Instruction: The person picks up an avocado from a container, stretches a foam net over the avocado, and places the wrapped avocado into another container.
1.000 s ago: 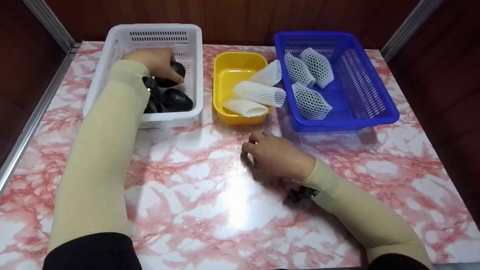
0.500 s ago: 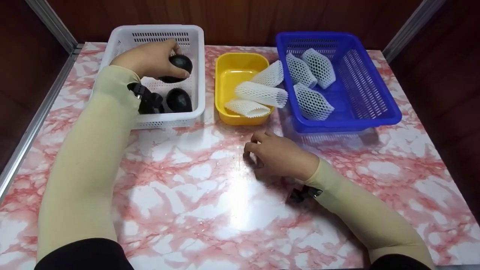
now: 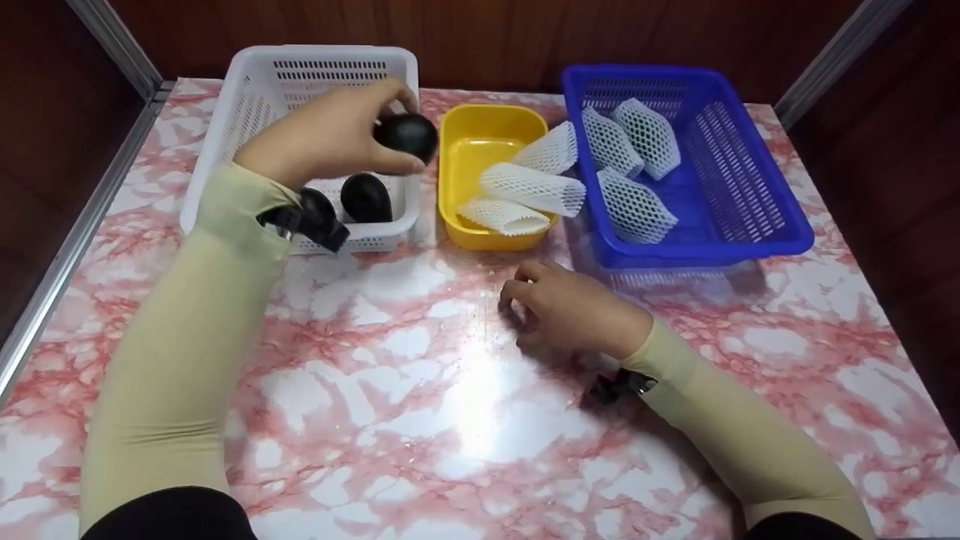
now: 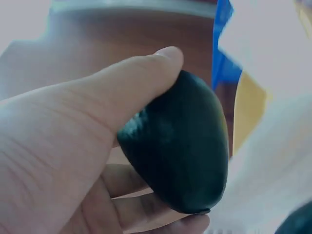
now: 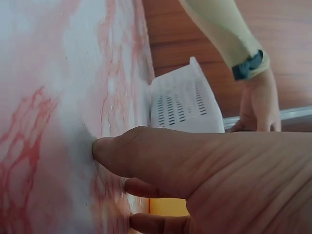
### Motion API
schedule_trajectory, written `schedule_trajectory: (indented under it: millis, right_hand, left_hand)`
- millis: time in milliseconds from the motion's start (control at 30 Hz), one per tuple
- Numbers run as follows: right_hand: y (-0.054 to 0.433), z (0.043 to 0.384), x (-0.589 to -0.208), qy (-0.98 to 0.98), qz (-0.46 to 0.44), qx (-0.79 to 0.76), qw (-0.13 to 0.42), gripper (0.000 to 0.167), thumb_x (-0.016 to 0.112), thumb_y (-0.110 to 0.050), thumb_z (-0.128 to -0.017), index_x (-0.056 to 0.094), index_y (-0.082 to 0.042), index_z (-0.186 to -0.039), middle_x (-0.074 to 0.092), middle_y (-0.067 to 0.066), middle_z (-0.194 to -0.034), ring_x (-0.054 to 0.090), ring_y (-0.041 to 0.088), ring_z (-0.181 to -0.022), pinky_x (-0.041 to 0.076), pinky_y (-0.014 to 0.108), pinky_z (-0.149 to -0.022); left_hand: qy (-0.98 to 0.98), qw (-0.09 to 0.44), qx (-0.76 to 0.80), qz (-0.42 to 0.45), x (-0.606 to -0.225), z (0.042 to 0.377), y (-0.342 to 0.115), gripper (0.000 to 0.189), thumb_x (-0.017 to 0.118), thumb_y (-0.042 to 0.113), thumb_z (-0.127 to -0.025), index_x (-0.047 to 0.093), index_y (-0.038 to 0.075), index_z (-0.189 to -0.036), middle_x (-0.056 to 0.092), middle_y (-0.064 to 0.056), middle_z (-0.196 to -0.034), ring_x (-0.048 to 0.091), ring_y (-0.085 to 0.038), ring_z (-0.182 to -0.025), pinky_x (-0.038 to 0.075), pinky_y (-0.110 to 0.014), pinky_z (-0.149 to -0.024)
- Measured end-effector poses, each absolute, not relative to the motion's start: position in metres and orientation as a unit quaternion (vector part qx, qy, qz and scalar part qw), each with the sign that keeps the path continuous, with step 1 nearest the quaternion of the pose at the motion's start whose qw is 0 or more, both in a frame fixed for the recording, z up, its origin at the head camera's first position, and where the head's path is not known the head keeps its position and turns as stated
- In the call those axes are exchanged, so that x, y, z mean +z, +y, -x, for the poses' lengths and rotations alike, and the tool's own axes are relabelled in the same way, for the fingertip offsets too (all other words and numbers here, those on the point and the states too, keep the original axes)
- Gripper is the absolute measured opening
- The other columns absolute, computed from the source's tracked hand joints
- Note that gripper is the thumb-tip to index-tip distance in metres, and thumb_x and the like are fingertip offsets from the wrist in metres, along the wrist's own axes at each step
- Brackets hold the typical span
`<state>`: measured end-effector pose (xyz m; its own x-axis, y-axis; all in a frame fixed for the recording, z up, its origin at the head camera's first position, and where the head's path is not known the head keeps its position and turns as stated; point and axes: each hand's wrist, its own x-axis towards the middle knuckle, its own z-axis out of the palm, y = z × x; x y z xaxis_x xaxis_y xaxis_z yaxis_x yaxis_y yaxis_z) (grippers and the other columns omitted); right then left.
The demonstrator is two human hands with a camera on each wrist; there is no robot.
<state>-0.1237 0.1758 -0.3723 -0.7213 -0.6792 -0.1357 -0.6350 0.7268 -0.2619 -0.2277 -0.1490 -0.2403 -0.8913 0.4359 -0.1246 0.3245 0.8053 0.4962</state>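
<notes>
My left hand (image 3: 322, 135) grips a dark green avocado (image 3: 407, 137) over the right rim of the white basket (image 3: 412, 90). In the left wrist view the thumb lies along one side of the avocado (image 4: 183, 146) and the fingers curl beneath it. Another avocado (image 3: 366, 198) lies inside the white basket; the left arm covers part of the basket. My right hand (image 3: 574, 311) rests on the table in front of the yellow bin, fingers loosely bent, holding nothing. White foam net sleeves (image 3: 532, 189) lie in and across the yellow bin (image 3: 459, 161).
On the right stands a blue basket (image 3: 724, 202) with three bulging net sleeves (image 3: 637, 206) in it; their contents show only faintly. The yellow bin sits between the two baskets, on a red-and-white marbled table (image 3: 420, 360). A wooden wall (image 3: 487, 45) closes the back.
My left hand has lifted the avocado up out of the white basket and moved right to its rim. The right hand has stayed in place, while the whole view shifted slightly.
</notes>
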Motion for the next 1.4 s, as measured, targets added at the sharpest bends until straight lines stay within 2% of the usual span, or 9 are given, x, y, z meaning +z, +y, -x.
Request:
schedule_trajectory:
  millis: [167,433,600,667,800,1000,1100,1267,1400]
  right_hand:
    - [0.181,0.126,-0.370,0.925,0.346,-0.102,0.123,0.039,0.094,-0.029,-0.082,0.072,-0.023,-0.114,0.061,0.006,-0.115,0.064,0.021,-0.093,0.057,0.035,-0.075]
    - [0.187,0.130,-0.371,0.929,0.328,-0.111,0.128,0.041,0.096,-0.029,-0.081,0.073,-0.024,-0.114,0.062,0.004,-0.119,0.068,0.018,-0.088,0.059,0.033,-0.072]
    - [0.188,0.133,-0.373,0.926,0.339,-0.126,0.109,0.065,0.099,-0.028,-0.077,0.070,-0.013,-0.133,0.067,0.008,-0.121,0.070,0.021,-0.089,0.062,0.038,-0.079]
    - [0.189,0.134,-0.372,0.925,0.341,-0.131,0.101,0.071,0.101,-0.026,-0.075,0.069,-0.008,-0.135,0.068,0.011,-0.118,0.070,0.023,-0.088,0.061,0.041,-0.081]
    - [0.193,0.135,-0.370,0.927,0.332,-0.141,0.101,0.073,0.101,-0.024,-0.074,0.068,-0.004,-0.135,0.070,0.016,-0.126,0.072,0.029,-0.095,0.062,0.047,-0.090]
    - [0.200,0.138,-0.366,0.941,0.303,-0.103,0.115,0.087,0.100,-0.029,-0.074,0.061,-0.016,-0.150,0.068,0.014,-0.132,0.072,0.031,-0.101,0.063,0.049,-0.092]
    - [0.203,0.139,-0.366,0.943,0.294,-0.096,0.122,0.079,0.100,-0.025,-0.074,0.066,-0.021,-0.145,0.069,0.011,-0.130,0.070,0.029,-0.097,0.063,0.048,-0.089]
    - [0.206,0.139,-0.365,0.940,0.305,-0.090,0.119,0.074,0.095,-0.016,-0.075,0.066,-0.019,-0.144,0.067,0.010,-0.134,0.069,0.028,-0.093,0.063,0.048,-0.088]
    - [0.207,0.138,-0.363,0.940,0.304,-0.090,0.125,0.077,0.091,-0.012,-0.074,0.065,-0.020,-0.146,0.065,0.008,-0.140,0.070,0.029,-0.093,0.063,0.048,-0.087]
  left_hand:
    - [0.927,0.115,0.237,-0.266,-0.242,0.200,-0.123,0.069,0.087,0.049,-0.092,0.054,0.022,-0.147,0.068,-0.011,-0.147,0.066,-0.031,-0.120,0.057,-0.051,-0.108]
    - [0.902,0.123,0.235,-0.340,-0.262,0.157,-0.083,0.066,0.089,0.052,-0.089,0.057,0.026,-0.140,0.074,-0.007,-0.129,0.070,-0.025,-0.108,0.060,-0.045,-0.097]
    - [0.884,0.107,0.221,-0.398,-0.281,0.139,-0.064,0.065,0.091,0.051,-0.087,0.059,0.023,-0.135,0.074,-0.003,-0.124,0.070,-0.023,-0.109,0.057,-0.044,-0.099]
    - [0.876,0.103,0.218,-0.418,-0.288,0.134,-0.059,0.063,0.092,0.049,-0.086,0.059,0.021,-0.132,0.074,-0.003,-0.122,0.069,-0.023,-0.108,0.056,-0.044,-0.100]
    - [0.870,0.098,0.207,-0.437,-0.299,0.127,-0.049,0.062,0.092,0.046,-0.086,0.060,0.016,-0.130,0.074,-0.002,-0.127,0.070,-0.023,-0.111,0.056,-0.042,-0.103]
    - [0.879,0.104,0.163,-0.435,-0.315,0.126,-0.039,0.063,0.091,0.042,-0.089,0.059,0.014,-0.136,0.074,-0.006,-0.126,0.073,-0.025,-0.113,0.060,-0.044,-0.101]
    - [0.884,0.108,0.162,-0.424,-0.325,0.127,-0.034,0.060,0.090,0.041,-0.091,0.059,0.014,-0.135,0.074,-0.007,-0.121,0.074,-0.026,-0.107,0.062,-0.045,-0.096]
    - [0.888,0.106,0.173,-0.412,-0.338,0.127,-0.026,0.061,0.089,0.042,-0.092,0.059,0.012,-0.134,0.075,-0.009,-0.122,0.074,-0.027,-0.108,0.061,-0.046,-0.096]
    - [0.890,0.098,0.184,-0.406,-0.344,0.125,-0.023,0.074,0.089,0.044,-0.090,0.053,0.014,-0.147,0.074,-0.008,-0.125,0.074,-0.026,-0.108,0.061,-0.045,-0.098]
